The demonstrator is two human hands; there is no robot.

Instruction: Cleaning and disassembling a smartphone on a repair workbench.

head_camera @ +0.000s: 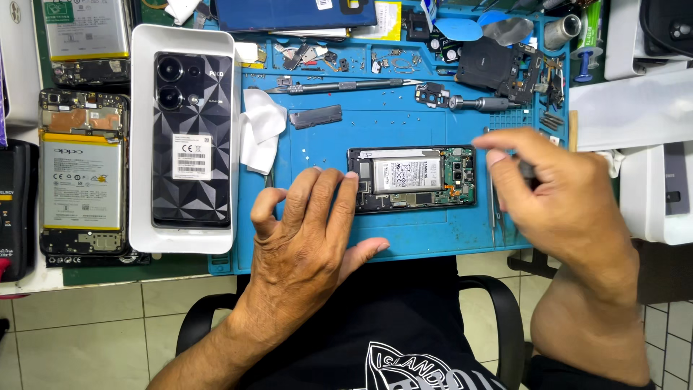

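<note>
Two hands work over an opened phone lying mid-mat on the blue mat that covers the worktop. The phone's long axis runs 9 to 3 o'clock, battery toward 9, camera and circuit board toward 3. The left hand lies flat and spread, fingers pointing to 12, its fingertips touching the phone's 9 o'clock end; it grips nothing. The right hand sits at the phone's 3 o'clock side, fingers pinched together on a slim dark tool, mostly hidden, just beside the board end. Each hand is close, the left in contact. A second phone rests in a white tray at 9 o'clock, well apart.
</note>
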